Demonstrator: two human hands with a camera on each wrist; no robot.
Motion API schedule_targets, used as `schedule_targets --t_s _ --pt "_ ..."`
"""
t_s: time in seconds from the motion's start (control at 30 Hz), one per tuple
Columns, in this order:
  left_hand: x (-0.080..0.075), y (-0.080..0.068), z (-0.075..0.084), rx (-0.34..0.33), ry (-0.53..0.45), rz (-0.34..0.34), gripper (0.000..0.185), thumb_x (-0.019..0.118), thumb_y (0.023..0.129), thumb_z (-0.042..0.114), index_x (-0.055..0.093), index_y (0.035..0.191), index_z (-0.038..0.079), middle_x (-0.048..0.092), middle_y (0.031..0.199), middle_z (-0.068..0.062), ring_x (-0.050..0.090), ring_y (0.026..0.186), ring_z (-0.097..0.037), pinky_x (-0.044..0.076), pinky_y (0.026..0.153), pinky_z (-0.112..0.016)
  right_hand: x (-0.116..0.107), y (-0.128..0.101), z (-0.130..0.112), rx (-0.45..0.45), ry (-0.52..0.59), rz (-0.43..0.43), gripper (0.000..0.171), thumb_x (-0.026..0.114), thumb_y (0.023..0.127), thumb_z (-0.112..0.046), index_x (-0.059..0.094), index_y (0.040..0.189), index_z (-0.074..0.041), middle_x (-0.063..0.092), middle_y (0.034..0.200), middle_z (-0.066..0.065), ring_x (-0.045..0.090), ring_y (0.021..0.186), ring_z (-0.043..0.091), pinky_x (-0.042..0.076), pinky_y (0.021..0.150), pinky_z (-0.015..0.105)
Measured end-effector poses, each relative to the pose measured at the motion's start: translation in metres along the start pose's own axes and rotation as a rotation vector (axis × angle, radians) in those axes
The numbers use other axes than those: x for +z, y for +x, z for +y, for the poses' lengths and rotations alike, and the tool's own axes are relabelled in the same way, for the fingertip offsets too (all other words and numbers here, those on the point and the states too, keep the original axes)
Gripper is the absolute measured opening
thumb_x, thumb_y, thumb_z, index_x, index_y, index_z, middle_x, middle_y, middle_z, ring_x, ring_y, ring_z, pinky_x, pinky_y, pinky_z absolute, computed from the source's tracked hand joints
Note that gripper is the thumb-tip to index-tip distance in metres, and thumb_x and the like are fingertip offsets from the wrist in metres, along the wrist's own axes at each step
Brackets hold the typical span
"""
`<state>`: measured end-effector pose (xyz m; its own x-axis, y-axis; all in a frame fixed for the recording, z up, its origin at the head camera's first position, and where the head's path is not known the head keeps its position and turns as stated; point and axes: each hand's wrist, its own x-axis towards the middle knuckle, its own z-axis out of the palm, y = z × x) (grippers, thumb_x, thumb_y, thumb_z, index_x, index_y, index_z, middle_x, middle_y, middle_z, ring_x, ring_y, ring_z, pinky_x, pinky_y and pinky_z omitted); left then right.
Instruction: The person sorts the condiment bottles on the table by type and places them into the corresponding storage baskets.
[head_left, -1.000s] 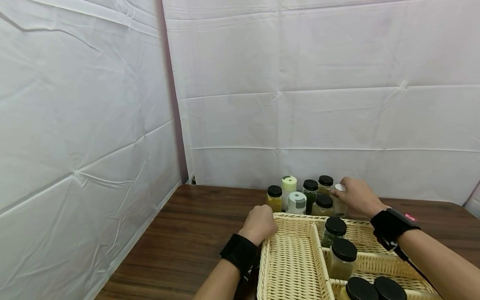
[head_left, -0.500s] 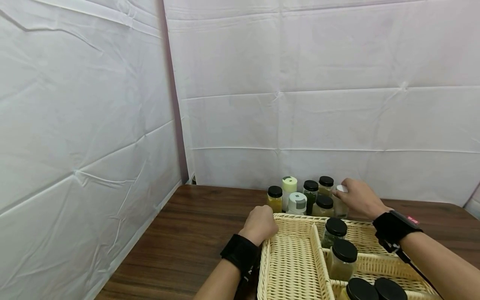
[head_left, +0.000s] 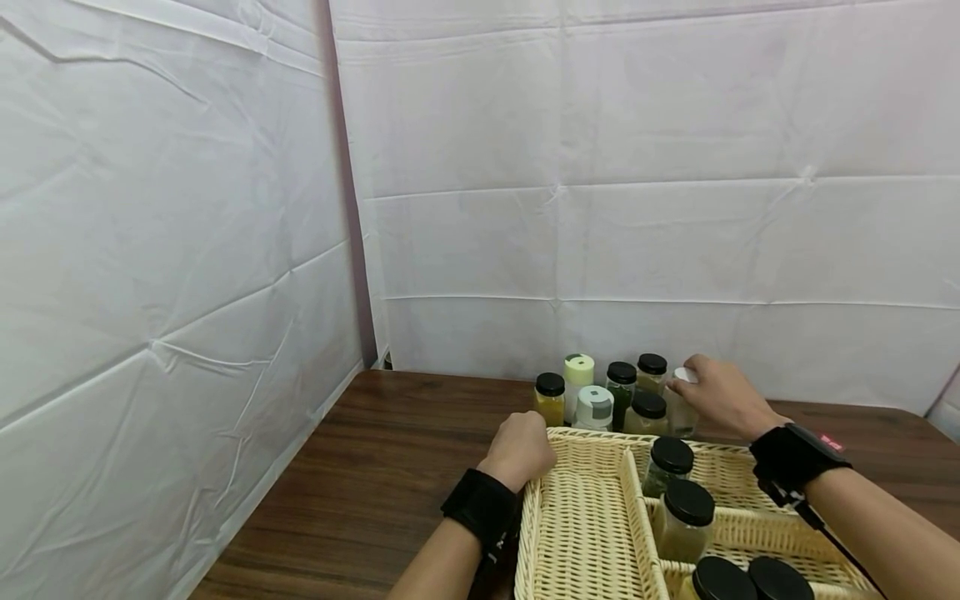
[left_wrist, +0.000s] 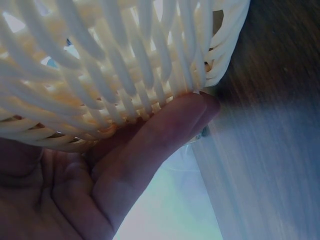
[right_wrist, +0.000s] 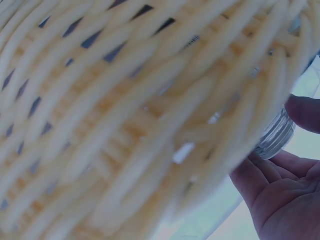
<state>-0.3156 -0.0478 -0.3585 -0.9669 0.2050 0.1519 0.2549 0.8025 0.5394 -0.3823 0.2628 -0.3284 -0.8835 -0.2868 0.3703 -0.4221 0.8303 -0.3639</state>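
My left hand (head_left: 519,450) grips the far left corner of a pale woven basket (head_left: 585,525); the left wrist view shows its fingers (left_wrist: 155,135) against the weave. Beyond the basket's far rim, my right hand (head_left: 722,398) holds a clear jar (head_left: 682,415) with a white lid by its top. In the right wrist view, thumb and fingers stand around the clear jar (right_wrist: 276,135), partly hidden by the basket wall. A black-lidded jar (head_left: 648,412) and another (head_left: 652,371) stand just left of it.
Other containers stand behind the basket: a yellow jar (head_left: 550,398), a green jar (head_left: 620,393), a yellow-capped bottle (head_left: 578,371) and a pale-capped one (head_left: 595,405). Several black-lidded jars, one a tan jar (head_left: 684,525), sit in the basket's right compartments. White sheets (head_left: 637,233) hang behind the table.
My right hand and the white-lidded jar have shifted very slightly to the right. The left hand stays at the basket corner.
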Motion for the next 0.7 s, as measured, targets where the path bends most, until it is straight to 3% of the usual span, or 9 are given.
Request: schedule_targets --t_s 0.43,0.7 --pt "0.002 0.0 -0.002 0.026 -0.009 0.002 0.054 0.065 0.093 -0.009 0.032 0.057 0.017 0.018 0.058 0.004 0.017 0.05 -0.011 0.019 0.05 -0.027 -0.01 -0.007 -0.011 -0.022 -0.013 0.019 0.04 0.065 0.108 -0.02 0.059 0.121 0.018 0.067 0.095 0.02 0.061 0.074 0.022 0.045 0.061 0.036" --pt "0.002 0.001 -0.002 0.023 0.011 0.02 0.05 0.067 0.091 -0.007 0.038 0.058 0.015 0.023 0.059 0.003 0.026 0.049 -0.014 0.026 0.049 -0.027 -0.017 -0.013 -0.022 -0.041 0.0 0.033 0.043 0.063 0.11 -0.02 0.056 0.128 0.018 0.067 0.105 0.025 0.067 0.084 0.028 0.052 0.067 0.038"
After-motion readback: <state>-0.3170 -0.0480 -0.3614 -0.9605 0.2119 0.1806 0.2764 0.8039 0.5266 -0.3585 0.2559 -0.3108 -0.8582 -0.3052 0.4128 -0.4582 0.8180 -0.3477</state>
